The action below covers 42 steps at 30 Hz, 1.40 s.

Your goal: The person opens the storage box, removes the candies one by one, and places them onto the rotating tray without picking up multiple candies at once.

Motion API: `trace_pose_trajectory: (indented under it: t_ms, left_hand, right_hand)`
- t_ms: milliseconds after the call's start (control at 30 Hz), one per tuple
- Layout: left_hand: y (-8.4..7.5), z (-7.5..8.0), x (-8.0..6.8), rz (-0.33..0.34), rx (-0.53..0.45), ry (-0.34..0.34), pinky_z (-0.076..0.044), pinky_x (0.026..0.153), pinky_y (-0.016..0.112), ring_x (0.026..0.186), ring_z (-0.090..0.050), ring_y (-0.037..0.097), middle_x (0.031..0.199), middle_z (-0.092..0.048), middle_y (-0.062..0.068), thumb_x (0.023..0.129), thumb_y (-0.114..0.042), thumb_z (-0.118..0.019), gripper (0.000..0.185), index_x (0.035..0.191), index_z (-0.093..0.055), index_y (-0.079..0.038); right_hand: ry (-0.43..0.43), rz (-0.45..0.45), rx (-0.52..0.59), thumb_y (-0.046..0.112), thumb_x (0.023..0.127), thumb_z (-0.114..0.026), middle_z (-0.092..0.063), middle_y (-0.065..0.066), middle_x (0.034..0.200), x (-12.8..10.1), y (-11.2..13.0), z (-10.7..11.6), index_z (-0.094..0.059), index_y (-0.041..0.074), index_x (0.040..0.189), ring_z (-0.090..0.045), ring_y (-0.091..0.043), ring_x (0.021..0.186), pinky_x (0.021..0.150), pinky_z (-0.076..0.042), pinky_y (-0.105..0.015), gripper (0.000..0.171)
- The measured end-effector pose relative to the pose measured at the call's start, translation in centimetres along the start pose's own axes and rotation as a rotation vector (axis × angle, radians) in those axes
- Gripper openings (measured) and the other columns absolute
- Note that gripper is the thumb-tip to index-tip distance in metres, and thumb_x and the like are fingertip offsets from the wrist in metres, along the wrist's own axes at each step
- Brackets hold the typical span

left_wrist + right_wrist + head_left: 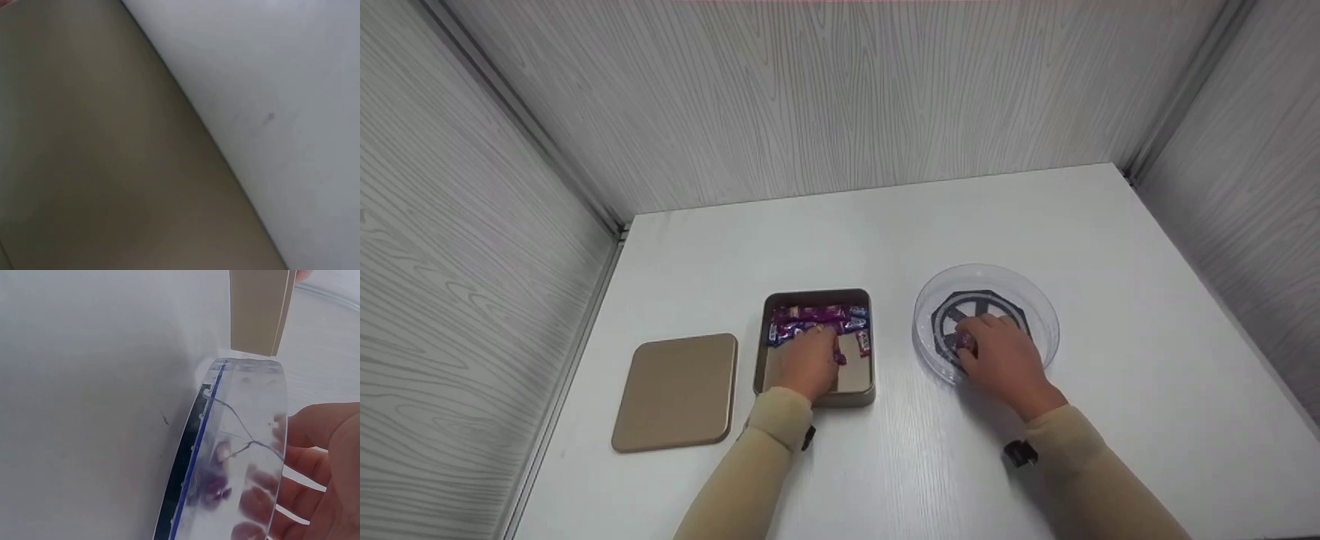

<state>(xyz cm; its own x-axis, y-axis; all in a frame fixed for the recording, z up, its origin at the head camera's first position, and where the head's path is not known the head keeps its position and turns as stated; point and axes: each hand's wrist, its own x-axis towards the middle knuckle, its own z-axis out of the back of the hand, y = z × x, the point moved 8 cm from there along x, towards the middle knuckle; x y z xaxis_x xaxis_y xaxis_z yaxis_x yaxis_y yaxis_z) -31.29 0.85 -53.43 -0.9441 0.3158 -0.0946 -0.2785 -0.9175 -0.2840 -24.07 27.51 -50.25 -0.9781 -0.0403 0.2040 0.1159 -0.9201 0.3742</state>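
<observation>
Head view: square gold tin point(851, 399) on white table point(885, 240), left of clear round tub point(928, 361); tin lid point(675, 394) flat, farther left. Wrapped candies point(819, 313), purple and blue, packed across far part of tin; single red-wrapped candy point(863, 343) near right wall, bare floor nearer. Left hand point(805, 364) inside tin, fingers curled downward; cannot tell whether gripping the small purple candy point(840, 358) at thumb side. Right hand point(1005, 361) across near-right rim of tub, apparently pinching dark-purple candy point(967, 342) between thumb and forefinger, above dark spoked octagon point(981, 307). Left wrist view: mostly tin wall, no help with grip

Risks, by judgement: slick wrapper slipping from a fingertip-only pinch; packed rows knocked crooked by left knuckles, being so close; light-looking tub dragged or tipped by fingers catching its rim. Right wrist view: branching line point(250, 440) on tub wall, crack or mark unclear; if cracked, likely to spread under sideways pressure
</observation>
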Motion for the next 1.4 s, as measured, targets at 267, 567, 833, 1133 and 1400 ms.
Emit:
trace_pose_trajectory:
  t_ms: [267, 567, 833, 1133, 1400]
  left_hand:
    - [0.1, 0.2, 0.0, 0.021, -0.051, 0.015, -0.052, 0.071, 0.044, 0.081, -0.063, 0.024, 0.090, -0.065, 0.002, 0.088, -0.016, -0.070, 0.013, 0.099, -0.063, -0.015]
    - [-0.5, 2.0, -0.6, -0.007, -0.143, -0.039, -0.052, 0.077, 0.042, 0.084, -0.061, 0.019, 0.094, -0.064, -0.002, 0.090, -0.020, -0.063, 0.017, 0.106, -0.059, -0.022]
    - [-2.0, 3.5, -1.4, -0.003, -0.348, -0.040, -0.052, 0.077, 0.037, 0.087, -0.060, 0.016, 0.101, -0.064, -0.004, 0.094, -0.024, -0.063, 0.018, 0.112, -0.059, -0.022]
    - [-3.8, 4.4, -2.0, -0.049, -0.511, -0.028, -0.052, 0.080, 0.034, 0.089, -0.060, 0.014, 0.100, -0.062, -0.006, 0.095, -0.023, -0.065, 0.016, 0.110, -0.059, -0.021]
    - [-4.9, 4.7, -2.5, -0.102, -0.531, -0.030, -0.051, 0.076, 0.033, 0.085, -0.059, 0.014, 0.095, -0.063, -0.007, 0.095, -0.025, -0.067, 0.013, 0.107, -0.060, -0.024]
  right_hand:
    - [0.001, 0.014, 0.020, 0.016, 0.089, -0.067, -0.066, -0.007, 0.100, 0.0, 0.2, 0.0, -0.070, 0.008, 0.114, -0.057, -0.030, 0.093, 0.080, -0.047, -0.047, 0.027]
    - [0.030, 0.004, 0.046, 0.020, 0.090, -0.067, -0.067, -0.008, 0.106, 0.3, 0.9, 0.6, -0.069, 0.009, 0.119, -0.056, -0.029, 0.098, 0.079, -0.048, -0.048, 0.031]
    - [0.050, 0.043, 0.114, 0.021, 0.091, -0.067, -0.066, -0.006, 0.112, 0.5, 2.7, 0.4, -0.069, 0.011, 0.120, -0.056, -0.028, 0.104, 0.088, -0.048, -0.046, 0.030]
    - [0.043, 0.128, 0.218, 0.021, 0.092, -0.070, -0.067, -0.003, 0.117, 0.4, 5.9, 0.9, -0.068, 0.012, 0.124, -0.059, -0.023, 0.111, 0.096, -0.048, -0.043, 0.034]
    - [0.057, 0.191, 0.308, 0.019, 0.092, -0.072, -0.066, -0.002, 0.119, 0.1, 7.7, 0.3, -0.065, 0.013, 0.128, -0.062, -0.019, 0.106, 0.092, -0.050, -0.041, 0.037]
